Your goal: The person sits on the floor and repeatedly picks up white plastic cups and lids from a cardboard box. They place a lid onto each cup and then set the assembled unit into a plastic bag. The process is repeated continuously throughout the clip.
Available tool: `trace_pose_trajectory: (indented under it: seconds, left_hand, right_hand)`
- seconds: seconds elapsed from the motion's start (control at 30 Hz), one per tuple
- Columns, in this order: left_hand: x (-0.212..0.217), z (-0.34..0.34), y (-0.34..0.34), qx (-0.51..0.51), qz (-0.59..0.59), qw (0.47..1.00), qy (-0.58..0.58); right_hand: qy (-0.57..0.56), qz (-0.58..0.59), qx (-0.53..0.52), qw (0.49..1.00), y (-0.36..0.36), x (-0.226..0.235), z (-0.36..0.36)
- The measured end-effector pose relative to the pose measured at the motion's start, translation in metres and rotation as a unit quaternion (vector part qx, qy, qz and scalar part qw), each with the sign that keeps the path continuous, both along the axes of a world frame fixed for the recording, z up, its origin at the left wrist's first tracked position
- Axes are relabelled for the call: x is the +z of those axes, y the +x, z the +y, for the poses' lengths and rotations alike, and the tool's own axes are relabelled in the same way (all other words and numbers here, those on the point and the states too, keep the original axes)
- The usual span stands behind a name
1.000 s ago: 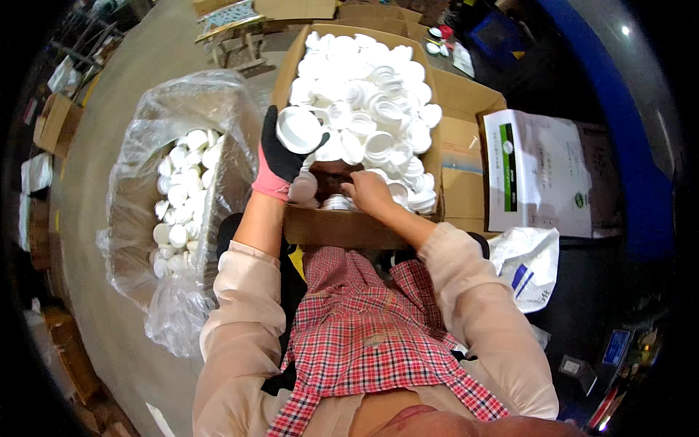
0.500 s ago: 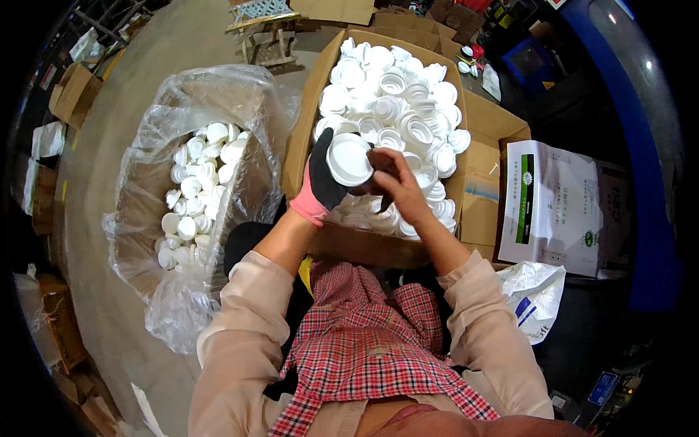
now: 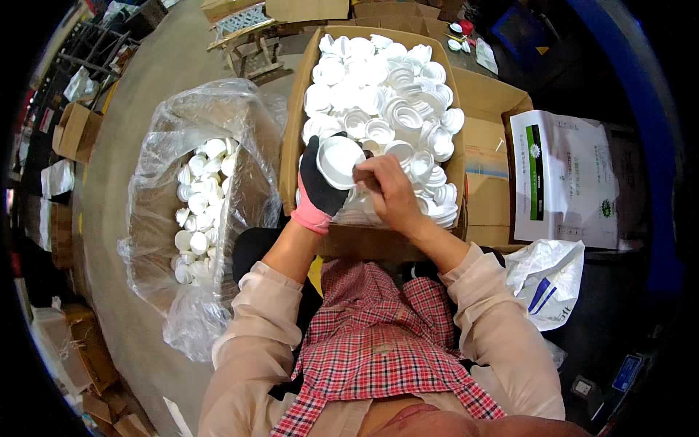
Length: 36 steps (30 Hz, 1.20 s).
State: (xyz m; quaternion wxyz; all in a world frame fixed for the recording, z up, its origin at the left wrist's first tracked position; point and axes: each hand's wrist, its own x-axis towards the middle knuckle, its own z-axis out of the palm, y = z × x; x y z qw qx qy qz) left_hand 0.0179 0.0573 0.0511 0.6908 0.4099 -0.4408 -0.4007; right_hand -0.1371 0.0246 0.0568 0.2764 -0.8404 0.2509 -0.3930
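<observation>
My left hand (image 3: 317, 191), in a black and pink glove, is closed around a round white plastic cap (image 3: 340, 162), its hollow side up. My bare right hand (image 3: 394, 192) is at the cap's right rim, fingers curled together. Whatever those fingers pinch is hidden and blurred. Both hands are over the near part of a cardboard box (image 3: 293, 135) heaped with similar white caps (image 3: 405, 114). To the left, a container lined with a clear plastic bag (image 3: 167, 138) holds more white caps (image 3: 206, 195).
Right of the box lies an open carton (image 3: 486, 146), with a white printed sheet (image 3: 568, 178) beside it. A crumpled white plastic bag (image 3: 547, 284) is nearer me. Farther off, a small wooden stool (image 3: 255, 54) stands on the floor.
My view has shifted slightly. The left hand keeps the cap, now tilted a little differently. My right hand's fingers have shifted along the cap's right rim and are drawn closer together.
</observation>
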Motion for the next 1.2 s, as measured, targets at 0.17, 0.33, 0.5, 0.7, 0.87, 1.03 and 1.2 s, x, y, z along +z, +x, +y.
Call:
trace_pose_trajectory:
  seconds: [0.17, 0.33, 0.5, 0.7, 0.87, 1.03, 1.2]
  left_hand:
    - [-0.005, 0.004, -0.004, -0.084, 0.215, 0.972, 0.052]
    - [-0.040, 0.008, -0.003, -0.396, 0.590, 0.697, 0.096]
    - [-0.022, 0.034, -0.025, -0.142, 0.063, 0.981, 0.115]
    - [-0.046, 0.025, -0.005, 0.025, -0.183, 0.982, 0.048]
    - [-0.047, 0.012, 0.038, 0.045, 0.001, 0.988, 0.145]
    - [-0.089, 0.008, 0.051, 0.093, -0.267, 0.953, 0.105]
    - [-0.056, 0.006, 0.042, 0.042, -0.005, 0.980, 0.193]
  right_hand:
    - [-0.090, -0.020, 0.014, 0.996, 0.008, 0.008, 0.018]
    - [-0.157, -0.019, 0.049, 0.986, 0.013, 0.017, 0.019]
    - [-0.077, -0.052, -0.030, 0.995, 0.010, 0.020, -0.005]
    - [0.067, 0.031, -0.099, 0.992, 0.002, -0.006, -0.012]
    - [0.188, 0.263, -0.075, 0.943, -0.016, -0.053, -0.015]
    - [0.097, 0.310, -0.057, 0.944, 0.000, -0.106, -0.022]
    - [0.120, 0.129, 0.029, 0.984, 0.004, -0.043, -0.025]
